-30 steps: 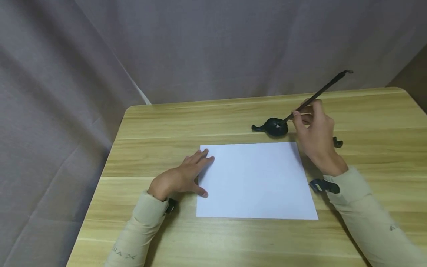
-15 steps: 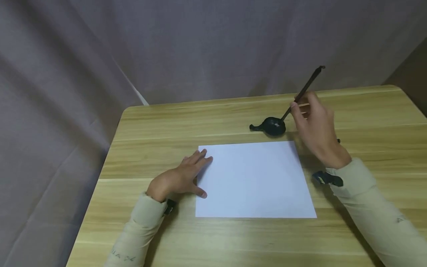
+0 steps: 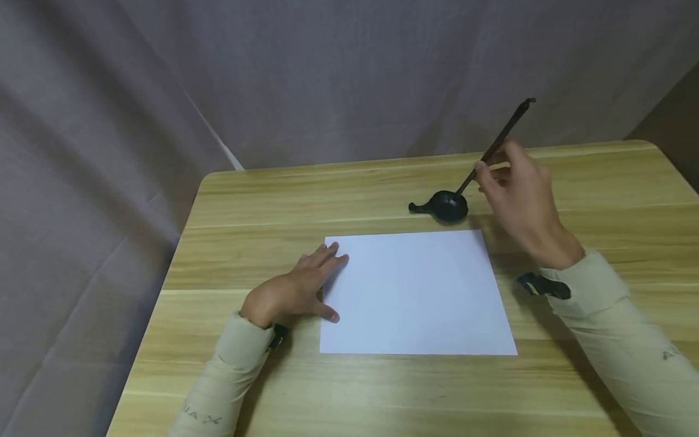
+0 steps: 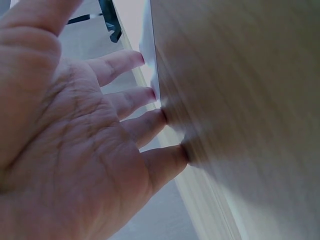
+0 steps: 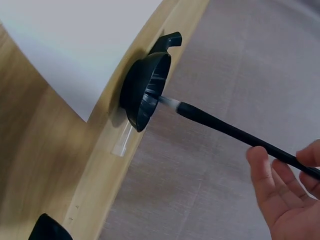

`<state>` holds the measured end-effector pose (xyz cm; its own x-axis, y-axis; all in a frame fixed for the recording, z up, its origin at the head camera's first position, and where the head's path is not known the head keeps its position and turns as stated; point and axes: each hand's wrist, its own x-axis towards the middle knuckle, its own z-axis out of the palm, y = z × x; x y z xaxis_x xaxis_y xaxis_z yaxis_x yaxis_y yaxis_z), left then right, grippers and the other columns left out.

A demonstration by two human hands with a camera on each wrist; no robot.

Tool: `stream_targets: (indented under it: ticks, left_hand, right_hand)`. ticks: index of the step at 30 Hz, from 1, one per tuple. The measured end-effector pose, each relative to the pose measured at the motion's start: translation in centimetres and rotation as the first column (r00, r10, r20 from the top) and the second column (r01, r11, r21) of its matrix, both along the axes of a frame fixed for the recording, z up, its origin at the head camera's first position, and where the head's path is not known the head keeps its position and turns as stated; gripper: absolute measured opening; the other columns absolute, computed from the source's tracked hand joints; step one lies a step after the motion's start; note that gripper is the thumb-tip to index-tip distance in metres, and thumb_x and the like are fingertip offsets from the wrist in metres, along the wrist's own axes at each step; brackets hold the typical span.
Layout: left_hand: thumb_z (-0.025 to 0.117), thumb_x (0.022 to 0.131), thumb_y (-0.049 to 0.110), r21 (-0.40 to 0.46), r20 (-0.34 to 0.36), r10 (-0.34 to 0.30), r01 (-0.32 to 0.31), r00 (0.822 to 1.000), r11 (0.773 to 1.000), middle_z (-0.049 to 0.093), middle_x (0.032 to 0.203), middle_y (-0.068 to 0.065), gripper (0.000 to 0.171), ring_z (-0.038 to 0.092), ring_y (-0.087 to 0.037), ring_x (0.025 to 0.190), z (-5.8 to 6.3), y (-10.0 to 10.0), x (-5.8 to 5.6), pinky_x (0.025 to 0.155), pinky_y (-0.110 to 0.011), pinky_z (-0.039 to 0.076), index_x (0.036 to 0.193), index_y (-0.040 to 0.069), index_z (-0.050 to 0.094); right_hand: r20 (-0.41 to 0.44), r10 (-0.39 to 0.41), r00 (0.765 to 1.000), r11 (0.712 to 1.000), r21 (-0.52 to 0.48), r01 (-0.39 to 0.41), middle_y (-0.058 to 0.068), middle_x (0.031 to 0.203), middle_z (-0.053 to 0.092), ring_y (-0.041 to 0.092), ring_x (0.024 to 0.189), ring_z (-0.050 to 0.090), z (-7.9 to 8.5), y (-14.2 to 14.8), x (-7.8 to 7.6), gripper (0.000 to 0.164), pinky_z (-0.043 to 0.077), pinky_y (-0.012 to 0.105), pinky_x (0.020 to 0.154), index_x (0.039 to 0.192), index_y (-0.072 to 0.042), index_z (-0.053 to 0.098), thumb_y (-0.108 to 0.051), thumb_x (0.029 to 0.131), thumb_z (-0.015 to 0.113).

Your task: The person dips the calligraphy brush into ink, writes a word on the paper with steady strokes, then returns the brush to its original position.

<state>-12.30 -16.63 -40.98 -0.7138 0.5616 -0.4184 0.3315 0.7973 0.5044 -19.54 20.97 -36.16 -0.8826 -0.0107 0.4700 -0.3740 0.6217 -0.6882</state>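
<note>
My right hand (image 3: 521,200) pinches the dark handle of a writing brush (image 3: 505,130) between thumb and fingers. The brush slants down to the left, and its pale bristles (image 5: 169,102) are at the open mouth of a small black dish (image 3: 449,209) with a short curved stem on its left. A blank white sheet of paper (image 3: 420,291) lies flat nearer to me. My left hand (image 3: 295,291) spreads over the sheet's left edge, thumb and index finger on the paper. In the left wrist view the extended fingertips (image 4: 175,157) press down along the edge of the sheet.
The wooden table (image 3: 382,394) ends at a grey curtain (image 3: 349,79) behind the dish. A strip of clear tape (image 5: 121,142) shows beside the dish in the right wrist view. Part of a small black object (image 5: 49,230) appears at that view's lower left.
The brush has swung steeper, its top end moving left, with its tip staying at the dish. My right hand has risen slightly. The left hand keeps its place on the paper.
</note>
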Motion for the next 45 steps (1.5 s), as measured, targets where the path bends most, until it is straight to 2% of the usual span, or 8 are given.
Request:
stream_targets:
  ticks: [5,13,16,22,27,31,38,45]
  left_hand:
    - [0.093,0.083,0.033,-0.004,-0.004,-0.007,0.007,1.0,1.0,-0.002,0.178,-0.01,0.116,-0.008,-0.03,0.164,0.0,0.0,-0.1,0.131,-0.055,0.003,0.17,0.014,0.018]
    - [0.091,0.084,0.038,-0.037,-0.025,-0.045,0.044,0.999,0.998,-0.002,0.178,-0.01,0.117,-0.006,-0.03,0.164,0.1,-0.2,-0.3,0.132,-0.051,0.005,0.171,0.014,0.017]
    - [0.091,0.084,0.039,-0.025,-0.023,-0.046,0.046,0.999,0.999,-0.002,0.178,-0.008,0.116,-0.004,-0.03,0.164,0.2,-0.7,-0.3,0.132,-0.052,0.007,0.171,0.016,0.017]
    - [0.093,0.081,0.04,0.034,0.012,0.026,-0.026,1.0,0.999,-0.006,0.178,-0.008,0.122,-0.005,-0.029,0.164,0.3,-2.1,-0.4,0.131,-0.052,0.015,0.171,0.014,0.015]
    - [0.095,0.078,0.043,-0.028,-0.018,0.014,-0.014,1.0,1.0,-0.007,0.178,-0.01,0.131,-0.007,-0.032,0.164,0.3,-2.3,-0.6,0.131,-0.051,0.011,0.17,0.008,0.009]
    - [0.096,0.077,0.042,-0.055,-0.027,-0.003,0.002,1.0,0.998,-0.006,0.178,-0.01,0.133,-0.006,-0.032,0.164,0.4,-2.3,-0.6,0.132,-0.05,0.01,0.17,0.006,0.008]
    - [0.095,0.077,0.042,-0.062,-0.027,-0.017,0.015,1.0,0.998,-0.007,0.178,-0.009,0.133,-0.006,-0.032,0.164,0.3,-2.2,-0.6,0.132,-0.049,0.011,0.17,0.007,0.007]
    - [0.095,0.078,0.04,-0.038,-0.022,-0.008,0.008,1.0,0.999,-0.006,0.178,-0.01,0.132,-0.005,-0.034,0.164,0.3,-2.5,-0.6,0.131,-0.051,0.011,0.17,0.006,0.007]
  right_hand:
    - [-0.063,-0.003,0.998,1.0,-0.009,0.002,0.019,0.105,0.072,-0.027,0.087,0.055,-0.1,-0.2,0.1,0.019,0.05,0.002,0.08,0.114,0.007,0.062,-0.007,0.102,0.064]
    - [-0.082,0.011,0.997,0.999,0.04,-0.008,0.019,0.101,0.075,-0.031,0.086,0.053,-0.6,0.2,0.8,0.014,0.047,-0.001,0.078,0.109,0.007,0.064,-0.003,0.099,0.063]
    - [-0.093,0.018,0.995,0.999,0.048,-0.013,0.019,0.1,0.076,-0.031,0.086,0.054,-0.6,0.3,0.9,0.012,0.047,-0.001,0.078,0.106,0.007,0.065,-0.002,0.098,0.062]
    - [-0.138,0.059,0.989,0.998,-0.014,-0.061,0.022,0.101,0.073,-0.025,0.091,0.059,-1.3,0.0,0.8,0.016,0.051,0.004,0.08,0.111,0.013,0.064,0.002,0.098,0.064]
    - [-0.134,0.075,0.988,0.992,-0.088,-0.087,0.024,0.101,0.072,-0.021,0.087,0.064,-1.5,0.3,1.1,0.018,0.053,0.006,0.078,0.114,0.015,0.064,0.005,0.098,0.065]
    - [-0.136,0.065,0.988,0.993,-0.087,-0.078,0.022,0.101,0.072,-0.019,0.086,0.065,-1.4,0.6,1.0,0.019,0.053,0.005,0.079,0.116,0.013,0.064,0.004,0.099,0.065]
    - [-0.091,0.071,0.993,0.994,-0.078,-0.078,0.022,0.102,0.072,-0.02,0.085,0.064,-1.3,0.8,0.8,0.018,0.053,0.005,0.076,0.115,0.012,0.063,0.004,0.099,0.065]
    - [-0.123,0.072,0.99,0.996,-0.042,-0.078,0.014,0.104,0.071,-0.021,0.087,0.064,0.2,0.5,0.6,0.018,0.053,0.005,0.076,0.114,0.012,0.062,0.0,0.101,0.064]
